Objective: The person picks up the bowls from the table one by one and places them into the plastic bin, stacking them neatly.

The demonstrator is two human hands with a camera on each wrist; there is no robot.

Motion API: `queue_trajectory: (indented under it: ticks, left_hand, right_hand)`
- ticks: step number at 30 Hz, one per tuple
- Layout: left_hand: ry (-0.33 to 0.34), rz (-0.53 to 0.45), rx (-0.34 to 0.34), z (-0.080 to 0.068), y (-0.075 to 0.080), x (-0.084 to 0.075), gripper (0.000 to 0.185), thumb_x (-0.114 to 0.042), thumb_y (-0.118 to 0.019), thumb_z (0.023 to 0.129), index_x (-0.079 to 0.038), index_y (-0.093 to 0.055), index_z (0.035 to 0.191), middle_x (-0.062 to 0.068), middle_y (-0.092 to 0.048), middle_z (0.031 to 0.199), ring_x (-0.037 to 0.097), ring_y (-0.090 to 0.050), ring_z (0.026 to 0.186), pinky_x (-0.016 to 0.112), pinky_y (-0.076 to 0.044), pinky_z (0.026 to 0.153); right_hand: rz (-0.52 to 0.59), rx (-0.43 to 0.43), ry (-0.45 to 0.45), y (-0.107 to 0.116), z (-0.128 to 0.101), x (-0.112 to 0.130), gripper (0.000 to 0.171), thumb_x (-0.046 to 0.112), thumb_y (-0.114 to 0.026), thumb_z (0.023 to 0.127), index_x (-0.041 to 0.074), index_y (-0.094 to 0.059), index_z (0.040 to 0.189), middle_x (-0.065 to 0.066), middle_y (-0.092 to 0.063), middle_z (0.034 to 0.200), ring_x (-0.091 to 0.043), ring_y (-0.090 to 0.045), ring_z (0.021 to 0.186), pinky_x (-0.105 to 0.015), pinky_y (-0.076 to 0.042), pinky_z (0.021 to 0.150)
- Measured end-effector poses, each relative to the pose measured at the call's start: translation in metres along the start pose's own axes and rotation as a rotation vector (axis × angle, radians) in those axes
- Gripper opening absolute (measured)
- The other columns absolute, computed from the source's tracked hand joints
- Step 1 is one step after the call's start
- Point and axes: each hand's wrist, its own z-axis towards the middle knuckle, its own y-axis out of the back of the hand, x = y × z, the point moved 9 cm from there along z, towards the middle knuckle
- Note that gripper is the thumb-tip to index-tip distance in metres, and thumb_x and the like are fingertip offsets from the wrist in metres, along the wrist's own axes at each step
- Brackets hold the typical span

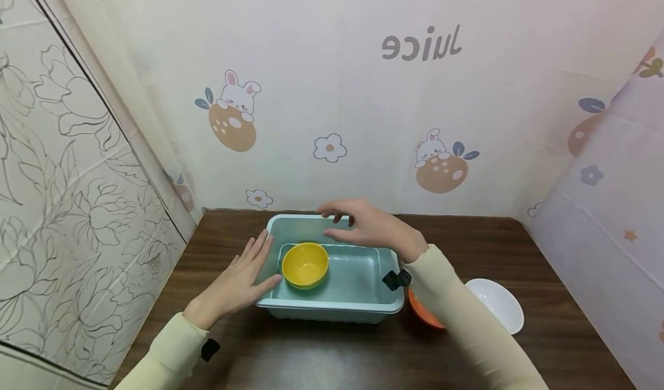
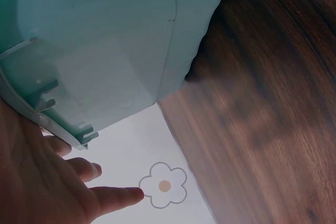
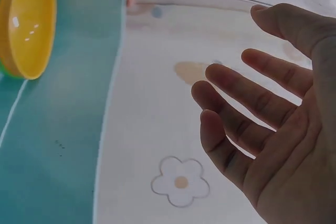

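A left hand (image 1: 236, 283), fingers straight, touches a pale-green tub (image 1: 332, 305) at nine o'clock; a right hand (image 1: 370, 226), fingers loosely parted, hovers toward twelve. A yellow bowl (image 1: 305, 265) sits inside, toward nine.

We see our L arm (image 1: 168, 349) come in from lower L & our R arm (image 1: 469, 315) from lower R, both pale-sleeved to the wrist; our L hand (image 1: 233, 286) is back-up in head view, fingers straight, pointing fwd & a bit R, thumb spread wide; our R hand (image 1: 368, 224) is up & farther fwd, turned in, fingers pointing L; R wrist cam shows its palm, four fingers loosely bent, thumb well apart, nothing held; hands well apart.
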Motion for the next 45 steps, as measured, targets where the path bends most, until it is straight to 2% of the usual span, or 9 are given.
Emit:
queue_trajectory:
  ticks: [3, 8, 17, 20, 26, 30, 33, 39, 45]
  left_hand:
    - [-0.001, -0.010, -0.003, 0.000, -0.001, 0.000, 0.092, -0.066, -0.048, 0.100, -0.014, -0.013, 0.167, 0.002, 0.001, 0.175, 0.040, -0.008, 0.160, 0.076, -0.023, 0.116]
    - [-0.004, -0.011, -0.004, 0.000, -0.003, 0.000, 0.094, -0.069, -0.046, 0.099, -0.015, -0.012, 0.167, 0.000, 0.000, 0.175, 0.039, -0.008, 0.160, 0.075, -0.023, 0.117]
    - [-0.003, -0.011, -0.008, 0.000, 0.000, 0.000, 0.093, -0.070, -0.045, 0.099, -0.015, -0.011, 0.167, 0.000, 0.001, 0.175, 0.039, -0.007, 0.160, 0.074, -0.023, 0.118]
    - [-0.003, -0.006, -0.007, 0.000, 0.000, 0.001, 0.093, -0.070, -0.044, 0.099, -0.015, -0.011, 0.167, 0.000, 0.002, 0.175, 0.039, -0.007, 0.160, 0.074, -0.023, 0.118]
    - [-0.012, -0.003, -0.018, 0.001, 0.001, 0.001, 0.092, -0.066, -0.047, 0.100, -0.015, -0.011, 0.167, 0.000, 0.001, 0.175, 0.039, -0.007, 0.160, 0.074, -0.023, 0.117]
    - [-0.009, -0.011, -0.013, 0.000, 0.001, 0.001, 0.092, -0.067, -0.048, 0.100, -0.015, -0.012, 0.167, -0.001, 0.001, 0.175, 0.039, -0.007, 0.160, 0.075, -0.023, 0.117]
    - [-0.009, -0.015, -0.014, 0.000, 0.000, 0.000, 0.093, -0.068, -0.047, 0.099, -0.014, -0.012, 0.167, 0.000, 0.001, 0.175, 0.039, -0.008, 0.160, 0.075, -0.023, 0.117]
    - [-0.017, -0.015, -0.025, -0.001, 0.000, -0.001, 0.093, -0.067, -0.047, 0.100, -0.012, -0.013, 0.167, 0.002, -0.001, 0.175, 0.040, -0.009, 0.160, 0.075, -0.024, 0.116]
    - [-0.014, -0.019, -0.030, -0.001, 0.000, -0.001, 0.092, -0.068, -0.046, 0.100, -0.013, -0.014, 0.166, 0.001, -0.001, 0.175, 0.040, -0.010, 0.160, 0.076, -0.024, 0.115]
  right_hand:
    - [0.031, -0.078, 0.000, 0.010, -0.012, 0.002, 0.046, 0.027, -0.076, 0.094, 0.016, -0.065, 0.138, -0.001, -0.070, 0.131, -0.018, -0.068, 0.108, -0.045, -0.061, 0.085]
    - [0.029, -0.183, 0.036, 0.020, -0.034, 0.007, 0.046, 0.024, -0.078, 0.093, 0.016, -0.066, 0.136, 0.000, -0.070, 0.132, -0.015, -0.067, 0.109, -0.041, -0.060, 0.084]
    - [-0.043, -0.262, 0.032, 0.024, -0.070, 0.009, 0.050, 0.022, -0.081, 0.090, 0.017, -0.064, 0.138, -0.001, -0.066, 0.137, -0.015, -0.063, 0.117, -0.032, -0.060, 0.087]
    - [-0.076, -0.276, 0.020, 0.022, -0.083, 0.007, 0.052, 0.021, -0.082, 0.089, 0.017, -0.064, 0.138, -0.001, -0.065, 0.139, -0.016, -0.062, 0.117, -0.032, -0.060, 0.085]
    - [-0.155, -0.338, -0.033, 0.027, -0.115, -0.002, 0.056, 0.020, -0.083, 0.087, 0.020, -0.063, 0.140, 0.002, -0.063, 0.140, -0.018, -0.059, 0.126, -0.041, -0.058, 0.098]
    - [-0.203, -0.403, -0.055, 0.031, -0.142, -0.008, 0.059, 0.013, -0.085, 0.084, 0.017, -0.064, 0.139, 0.000, -0.062, 0.142, -0.015, -0.056, 0.131, -0.020, -0.045, 0.109]
    - [-0.220, -0.441, -0.083, 0.034, -0.165, -0.014, 0.061, 0.009, -0.086, 0.081, 0.019, -0.065, 0.138, -0.004, -0.061, 0.143, -0.010, -0.052, 0.134, -0.006, -0.032, 0.110]
    - [-0.230, -0.472, -0.178, 0.035, -0.201, -0.024, 0.070, 0.009, -0.087, 0.080, 0.025, -0.060, 0.142, -0.005, -0.060, 0.144, 0.001, -0.047, 0.135, 0.000, -0.027, 0.107]
    - [-0.245, -0.469, -0.265, 0.029, -0.223, -0.036, 0.078, 0.012, -0.088, 0.080, 0.027, -0.054, 0.149, -0.003, -0.057, 0.146, 0.012, -0.039, 0.135, 0.003, -0.022, 0.104]
